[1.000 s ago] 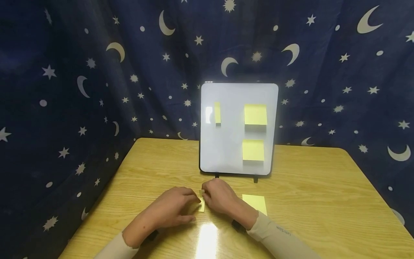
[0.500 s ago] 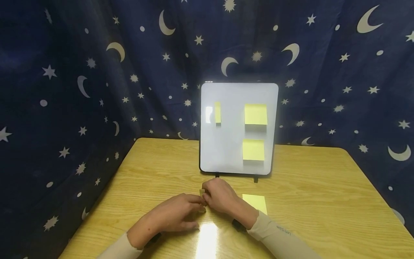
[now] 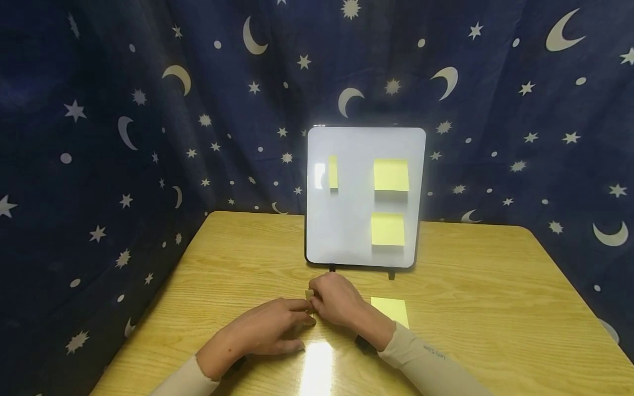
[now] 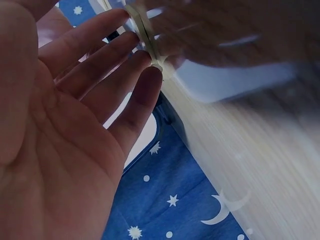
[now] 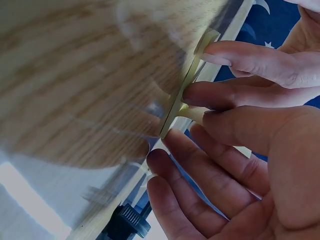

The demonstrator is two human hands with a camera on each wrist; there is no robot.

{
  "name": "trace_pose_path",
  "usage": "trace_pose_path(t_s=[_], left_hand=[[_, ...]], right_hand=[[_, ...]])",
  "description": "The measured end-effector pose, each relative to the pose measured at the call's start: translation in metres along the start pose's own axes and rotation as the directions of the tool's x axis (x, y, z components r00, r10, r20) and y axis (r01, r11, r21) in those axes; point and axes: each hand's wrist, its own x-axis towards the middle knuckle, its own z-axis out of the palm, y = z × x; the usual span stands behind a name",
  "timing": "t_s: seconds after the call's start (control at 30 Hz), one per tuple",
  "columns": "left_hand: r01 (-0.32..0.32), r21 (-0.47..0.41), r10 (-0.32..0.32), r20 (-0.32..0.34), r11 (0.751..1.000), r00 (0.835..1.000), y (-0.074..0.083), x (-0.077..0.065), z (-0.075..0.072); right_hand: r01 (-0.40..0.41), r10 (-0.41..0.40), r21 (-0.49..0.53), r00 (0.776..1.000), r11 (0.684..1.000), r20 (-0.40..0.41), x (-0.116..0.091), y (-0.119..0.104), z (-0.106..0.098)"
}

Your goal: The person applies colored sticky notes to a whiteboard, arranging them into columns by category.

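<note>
A narrow yellow sticky note pad (image 3: 309, 293) lies on the table in front of the whiteboard, mostly covered by my hands. My right hand (image 3: 338, 300) is curled at its right side. In the right wrist view the thumb and fingers pinch a pale yellow flap (image 5: 191, 112) beside the pad's edge. From the left, my left hand (image 3: 274, 325) reaches in with its fingertips on the pad's near part. Its fingers (image 4: 100, 67) look nearly straight in the left wrist view.
A whiteboard (image 3: 349, 231) stands behind on small black feet. Stuck on it are a narrow yellow note (image 3: 333, 172) and two square ones, upper (image 3: 391, 175) and lower (image 3: 388, 229). A square yellow pad (image 3: 393, 311) lies beyond my right wrist on the wooden table (image 3: 485, 297).
My left hand has moved slightly right and nearer to me, its fingertips now over the pad's near part. The right hand has stayed in place.
</note>
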Motion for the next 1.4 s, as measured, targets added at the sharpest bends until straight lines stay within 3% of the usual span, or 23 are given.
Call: trace_pose_path(t_s=[0.3, 1.4], left_hand=[[0.008, 0.014, -0.007, -0.019, 1.000, 1.000, -0.005, -0.002, -0.005], [-0.008, 0.051, 0.010, -0.059, 0.999, 0.998, -0.006, 0.000, 0.005]], right_hand=[[0.006, -0.006, -0.030, 1.000, 1.000, 0.008, 0.001, 0.001, 0.000], [0.042, -0.042, -0.113, 0.999, 0.993, 0.006, 0.006, -0.002, -0.002]])
